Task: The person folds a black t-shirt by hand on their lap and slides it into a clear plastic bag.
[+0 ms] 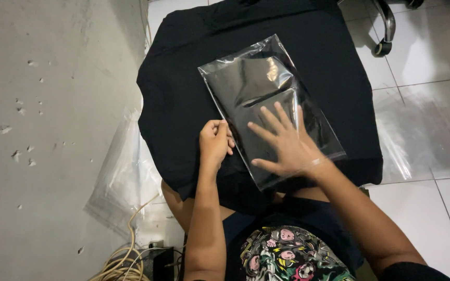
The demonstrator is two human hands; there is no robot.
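Clear bag (266,99) lies under right hand (287,148), beside left hand (214,143).

Wall (53,104) crowds left; chair base (386,31) blocks upper right

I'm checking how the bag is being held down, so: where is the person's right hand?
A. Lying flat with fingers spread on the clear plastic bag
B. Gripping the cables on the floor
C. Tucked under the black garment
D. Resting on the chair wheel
A: the right hand lies palm down, fingers spread, on the clear plastic bag, which lies on the black garment, while the left hand pinches the bag's left edge.
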